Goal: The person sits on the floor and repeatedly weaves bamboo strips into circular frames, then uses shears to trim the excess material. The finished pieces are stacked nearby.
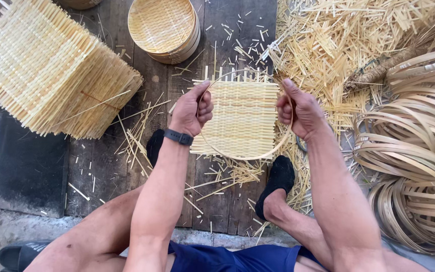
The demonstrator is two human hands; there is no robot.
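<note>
While we grip the thin round bamboo hoop (245, 155) over the square pale woven bamboo mat (240, 121) | left hand (192, 108) nine o'clock, right hand (298, 108) three o'clock, both clenched | risk: uneven pressing may snap protruding strips.

a person is wearing a black band watch (178, 137) on the left wrist, with both arms bare to the shoulder. dark blue shorts (227, 258) are covering the lap, and black slip-on shoes (278, 181) are showing on both feet. the hands are wearing no gloves.
</note>
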